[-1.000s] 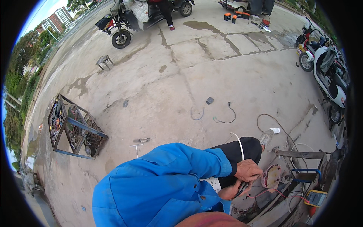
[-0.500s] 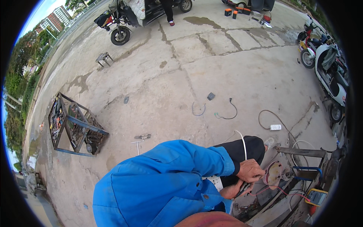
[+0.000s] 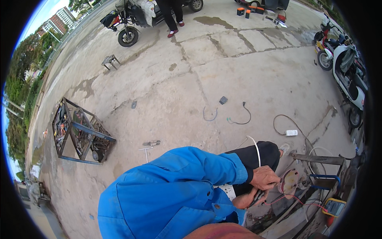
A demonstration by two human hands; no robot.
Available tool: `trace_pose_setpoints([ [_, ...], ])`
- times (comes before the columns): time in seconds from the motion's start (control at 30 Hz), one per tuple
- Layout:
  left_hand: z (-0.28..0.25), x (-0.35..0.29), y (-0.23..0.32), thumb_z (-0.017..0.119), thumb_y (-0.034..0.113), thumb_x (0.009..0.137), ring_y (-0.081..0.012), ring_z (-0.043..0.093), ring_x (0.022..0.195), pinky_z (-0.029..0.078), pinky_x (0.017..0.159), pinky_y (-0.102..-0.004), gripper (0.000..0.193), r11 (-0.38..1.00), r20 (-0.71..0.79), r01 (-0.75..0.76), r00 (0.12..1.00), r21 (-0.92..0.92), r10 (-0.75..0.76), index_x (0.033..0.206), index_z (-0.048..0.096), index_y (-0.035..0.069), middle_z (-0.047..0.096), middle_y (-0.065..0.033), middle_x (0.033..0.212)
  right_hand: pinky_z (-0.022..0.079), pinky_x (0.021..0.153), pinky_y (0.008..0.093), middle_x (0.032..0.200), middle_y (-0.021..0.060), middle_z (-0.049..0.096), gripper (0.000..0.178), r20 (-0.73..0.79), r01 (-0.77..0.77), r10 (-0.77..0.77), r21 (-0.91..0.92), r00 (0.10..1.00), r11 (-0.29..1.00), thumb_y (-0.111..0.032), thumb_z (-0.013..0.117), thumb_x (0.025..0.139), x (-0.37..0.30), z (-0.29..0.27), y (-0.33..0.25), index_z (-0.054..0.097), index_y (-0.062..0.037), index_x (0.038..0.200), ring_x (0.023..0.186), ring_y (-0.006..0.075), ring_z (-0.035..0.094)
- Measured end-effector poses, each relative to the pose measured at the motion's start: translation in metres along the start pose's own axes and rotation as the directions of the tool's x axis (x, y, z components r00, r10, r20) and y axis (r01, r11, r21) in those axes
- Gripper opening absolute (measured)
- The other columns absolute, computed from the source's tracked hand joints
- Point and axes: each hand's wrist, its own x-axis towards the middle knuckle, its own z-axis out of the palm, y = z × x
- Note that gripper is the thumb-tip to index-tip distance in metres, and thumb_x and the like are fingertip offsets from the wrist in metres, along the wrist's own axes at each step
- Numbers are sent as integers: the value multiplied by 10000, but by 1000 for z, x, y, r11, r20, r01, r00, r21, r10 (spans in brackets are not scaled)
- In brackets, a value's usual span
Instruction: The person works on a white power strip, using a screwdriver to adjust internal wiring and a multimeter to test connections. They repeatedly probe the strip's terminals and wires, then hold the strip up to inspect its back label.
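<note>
My left hand (image 3: 264, 178), at the end of a blue sleeve, is closed with its fingertips pinched together. A stiff white cable (image 3: 258, 152) rises beside its wrist and curves back to the left. Just under it, my right hand (image 3: 243, 200) is wrapped round a dark plier-like tool (image 3: 257, 196), whose far end is partly hidden by the left hand. Thin red wire (image 3: 274, 201) runs from near the hands toward a yellow and blue multimeter (image 3: 334, 207) at the right. What the left fingers pinch is too small to make out.
A metal frame (image 3: 318, 159) with a blue handle stands close on my right. Cables and a white block (image 3: 291, 133) lie ahead. A metal rack of tools (image 3: 85, 131) is at left, a small stool (image 3: 110, 61) farther off. Parked scooters (image 3: 350, 79) line the right; a person (image 3: 170, 18) stands far ahead.
The far person has stepped so that both legs now show beside the vehicle. My hands stay nearly in place; the whole view has shifted slightly.
</note>
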Motion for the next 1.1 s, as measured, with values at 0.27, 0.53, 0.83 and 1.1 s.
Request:
trace_pose_setpoints([
  [0.27,0,-2,4,684,197,894,-406,717,763,538,673,-536,120,1000,0,0,1000,19,0,911,677,79,723,-147,771,545,1077,341,1366,95,657,407,-21,212,-216,-131,976,969,-80,710,1086,3,-3,10,582,-74,1472,1205,189,641],
  [0.53,3,-2,1,683,187,891,-407,709,764,535,664,-528,106,999,-18,-41,999,-10,41,889,666,83,708,-143,776,544,1080,393,1343,133,716,452,-78,134,-138,-54,987,990,-126,792,1013,-1,3,1,658,-31,1435,1184,250,680],
  [0.83,15,-11,0,723,200,866,-403,715,850,546,705,-526,127,987,-27,-157,987,12,158,905,693,82,709,-136,858,523,1102,371,1332,132,672,327,5,245,-271,-449,962,859,-196,669,1121,42,-61,76,617,-60,1413,1179,232,652],
  [1.1,10,-23,11,737,272,936,-391,685,935,537,748,-527,230,947,-19,-257,964,193,265,970,638,68,630,-159,992,535,1078,395,1345,188,673,322,-14,263,-265,-76,964,962,-201,653,1131,44,-53,46,644,-55,1418,1184,248,659],
])
